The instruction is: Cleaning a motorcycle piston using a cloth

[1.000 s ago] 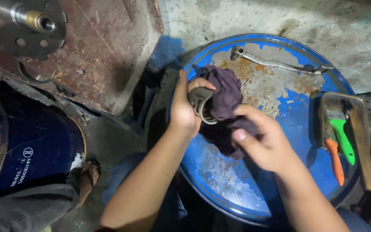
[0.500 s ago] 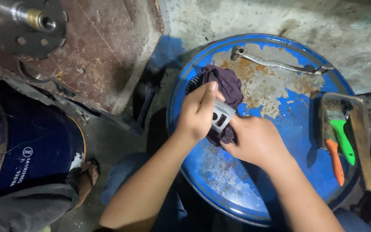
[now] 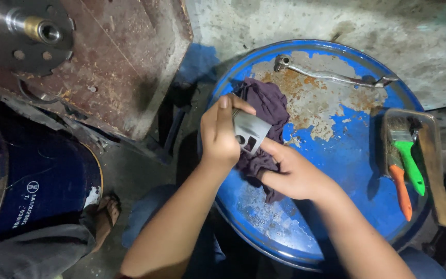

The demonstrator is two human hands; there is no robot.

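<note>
**Head view: both hands on a small grey metal part**

Left hand (image 3: 222, 135) is gripping the grey metal part (image 3: 250, 132) – fingers clamped on its upper-left side, part tilting down-right. Right hand (image 3: 291, 175) is pressing the purple rag (image 3: 269, 106) up from below, fingers closed on it, over the rusty blue drum (image 3: 336, 155). Part is dull grey with dark holes.

Both hands, the left hand (image 3: 220, 135) and right hand (image 3: 290, 175), meet over the near-left part of the drum lid (image 3: 336, 170), with a dark rag (image 3: 267, 111) bunched under and just beyond them. To their right the lid lies bare up to a tray (image 3: 434, 170) of two brushes (image 3: 406, 165) at the far right rim; beyond them a metal lever (image 3: 331, 76) lies across the far edge. Left of the hands a rusty machine (image 3: 120, 67) and a dark drum (image 3: 37, 186) close in, leaving only a narrow strip of floor (image 3: 130, 175).
</note>
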